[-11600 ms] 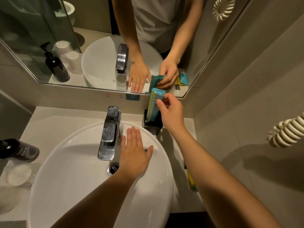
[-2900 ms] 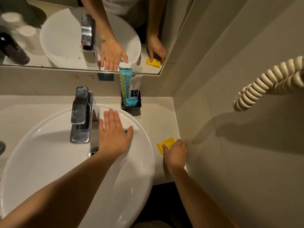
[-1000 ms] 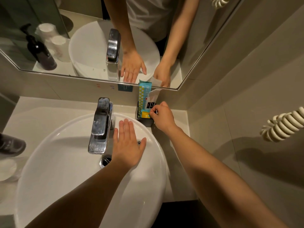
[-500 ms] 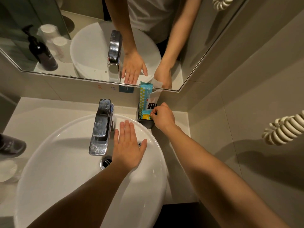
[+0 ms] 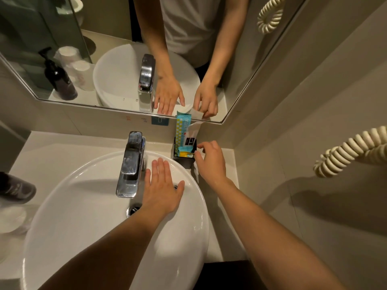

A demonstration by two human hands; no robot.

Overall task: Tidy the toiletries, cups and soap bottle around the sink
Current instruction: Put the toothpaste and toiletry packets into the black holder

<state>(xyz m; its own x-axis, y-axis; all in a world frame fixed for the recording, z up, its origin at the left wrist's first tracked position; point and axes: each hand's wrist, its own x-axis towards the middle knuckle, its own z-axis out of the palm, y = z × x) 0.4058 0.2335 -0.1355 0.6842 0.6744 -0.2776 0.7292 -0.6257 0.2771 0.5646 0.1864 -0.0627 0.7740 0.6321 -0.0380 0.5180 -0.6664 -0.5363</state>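
A small black holder [image 5: 181,161] stands on the counter behind the white sink [image 5: 88,222], against the wall. In it stand a tall dotted blue packet [image 5: 181,128], a white packet [image 5: 191,137] and a small yellow packet [image 5: 185,154]. My right hand [image 5: 210,162] hovers just right of the holder, fingers apart, fingertips near the yellow packet but not gripping it. Flat on the sink's rim beside the chrome tap [image 5: 130,164] rests my left hand [image 5: 162,190], open. At the far left lie a dark soap bottle [image 5: 15,189] and a cup [image 5: 11,219].
The mirror [image 5: 125,49] above the counter reflects the bottle, two cups and my hands. A tiled wall closes the right side, with a coiled white cord [image 5: 351,150] hanging from it. The counter strip [image 5: 227,197] right of the sink is narrow.
My right hand carried the yellow packet from the counter into the black holder, let go of it, and has drawn back slightly to the right. My left hand stayed on the rim.
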